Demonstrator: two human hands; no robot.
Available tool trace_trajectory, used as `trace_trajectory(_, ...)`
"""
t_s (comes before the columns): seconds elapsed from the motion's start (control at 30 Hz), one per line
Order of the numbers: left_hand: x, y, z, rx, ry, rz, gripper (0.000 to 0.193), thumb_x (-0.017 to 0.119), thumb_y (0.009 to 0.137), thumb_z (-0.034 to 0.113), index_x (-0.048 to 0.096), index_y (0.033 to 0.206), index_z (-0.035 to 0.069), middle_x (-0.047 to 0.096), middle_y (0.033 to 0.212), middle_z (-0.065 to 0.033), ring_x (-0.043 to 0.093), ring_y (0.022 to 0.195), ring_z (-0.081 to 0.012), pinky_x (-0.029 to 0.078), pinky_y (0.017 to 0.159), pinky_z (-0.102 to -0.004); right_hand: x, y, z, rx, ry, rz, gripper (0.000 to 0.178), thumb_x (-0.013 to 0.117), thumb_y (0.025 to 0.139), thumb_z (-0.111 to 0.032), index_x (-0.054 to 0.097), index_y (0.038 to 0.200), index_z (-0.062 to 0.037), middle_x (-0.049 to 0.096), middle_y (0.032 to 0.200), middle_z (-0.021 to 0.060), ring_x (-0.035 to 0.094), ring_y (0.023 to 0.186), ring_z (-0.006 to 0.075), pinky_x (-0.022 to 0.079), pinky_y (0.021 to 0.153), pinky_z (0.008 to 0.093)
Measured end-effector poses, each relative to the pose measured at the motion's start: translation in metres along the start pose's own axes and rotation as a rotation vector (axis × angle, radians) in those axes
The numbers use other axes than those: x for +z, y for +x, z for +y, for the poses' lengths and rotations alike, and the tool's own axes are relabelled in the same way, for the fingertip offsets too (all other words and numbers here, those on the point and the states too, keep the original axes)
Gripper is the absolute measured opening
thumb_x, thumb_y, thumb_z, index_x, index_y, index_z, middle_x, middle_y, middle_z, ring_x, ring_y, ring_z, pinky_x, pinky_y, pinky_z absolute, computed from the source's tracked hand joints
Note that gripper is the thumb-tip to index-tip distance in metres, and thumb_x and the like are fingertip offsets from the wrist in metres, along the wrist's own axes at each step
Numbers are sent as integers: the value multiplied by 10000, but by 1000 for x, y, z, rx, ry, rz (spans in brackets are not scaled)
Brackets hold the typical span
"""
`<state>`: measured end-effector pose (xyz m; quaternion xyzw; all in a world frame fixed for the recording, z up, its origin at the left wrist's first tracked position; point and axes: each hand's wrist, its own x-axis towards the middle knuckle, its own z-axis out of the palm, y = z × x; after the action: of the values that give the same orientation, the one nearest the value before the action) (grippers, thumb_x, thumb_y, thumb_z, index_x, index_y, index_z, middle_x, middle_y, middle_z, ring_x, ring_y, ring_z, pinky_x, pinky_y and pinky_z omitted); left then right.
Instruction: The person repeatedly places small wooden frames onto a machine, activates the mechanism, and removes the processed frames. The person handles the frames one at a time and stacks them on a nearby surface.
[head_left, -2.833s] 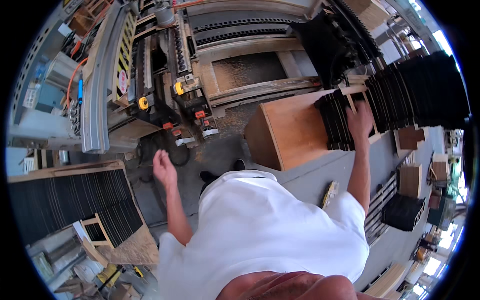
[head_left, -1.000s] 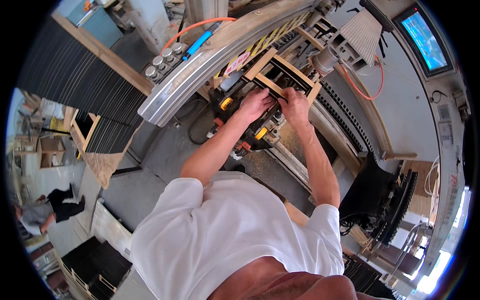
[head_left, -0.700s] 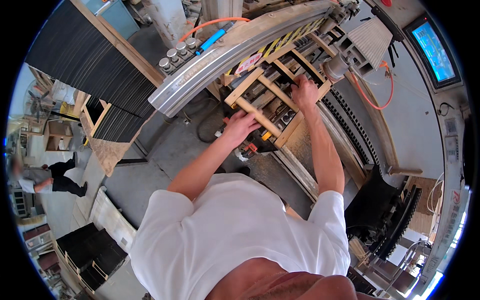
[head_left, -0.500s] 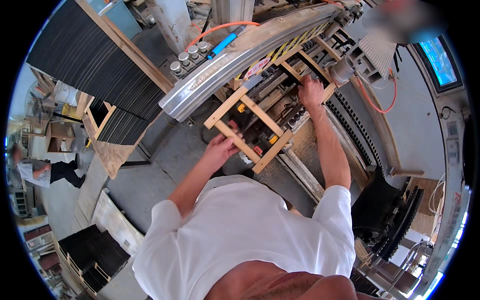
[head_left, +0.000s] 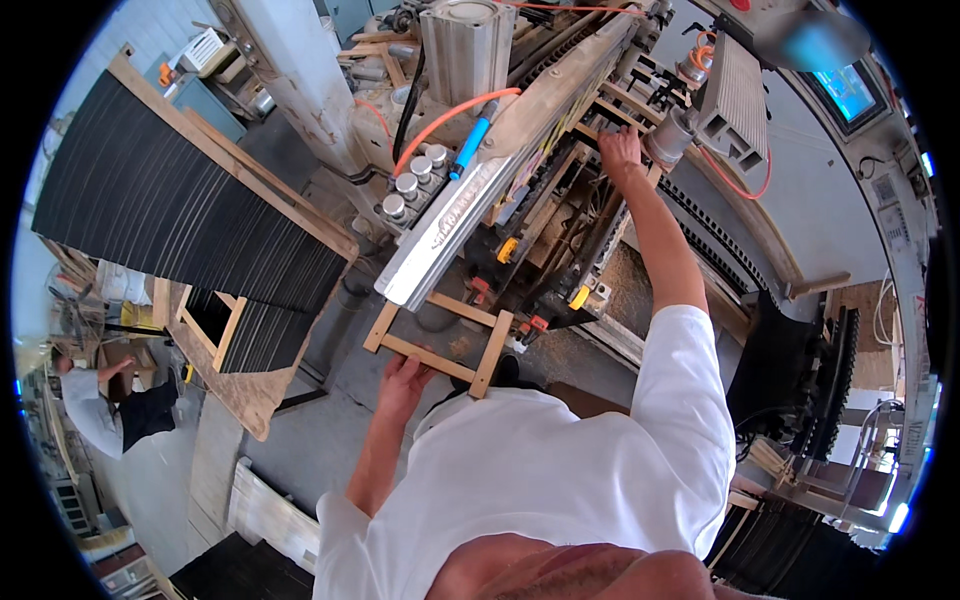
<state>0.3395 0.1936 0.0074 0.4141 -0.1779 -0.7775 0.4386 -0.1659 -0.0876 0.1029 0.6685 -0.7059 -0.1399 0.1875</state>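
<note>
A small light-wood frame (head_left: 492, 352), made of several flat bars, hangs out past the near end of the machine, close to my body. Gripping its lower left bar is my left hand (head_left: 402, 383), its fingers partly hidden by the wood. Farther off to the right, my right hand (head_left: 620, 148) is closed at the near end of a second wooden frame (head_left: 627, 103) lying in the machine. A round metal cylinder (head_left: 670, 138) is just right of that hand. The machine bed (head_left: 545, 235) between the two frames shows rails, wood dust and yellow and red fittings.
A long metal beam (head_left: 430, 250) with a blue pen-like tool (head_left: 470, 150) on it runs above the bed. Stacked dark slatted panels (head_left: 190, 190) stand at left. Another person (head_left: 100, 400) is far left. A lit screen (head_left: 842, 95) is at upper right.
My left hand has drawn its wooden frame off the machine bed, down and to the left. The right hand stays at the far frame. The view has shifted.
</note>
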Motion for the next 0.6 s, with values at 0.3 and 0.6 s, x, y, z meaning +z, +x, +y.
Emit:
trace_trajectory(0.3, -27, 5, -17, 71, -44, 141, 274, 578, 944, 157, 533, 1195, 57, 602, 1195, -72, 592, 1113, -230, 497, 925, -381, 34, 45, 35, 76, 14, 20, 105, 595, 813, -91, 644, 901, -123, 695, 874, 97, 645, 926, 259, 403, 882, 395)
trace_trajectory(0.6, -19, 24, -53, 15, -115, 232, 255, 579, 937, 127, 537, 1167, 25, 609, 1148, -107, 598, 1080, -242, 496, 951, -413, 37, 72, 61, -56, 208, -141, 93, 621, 798, -30, 660, 868, -79, 682, 887, 127, 657, 899, 316, 456, 793, 472)
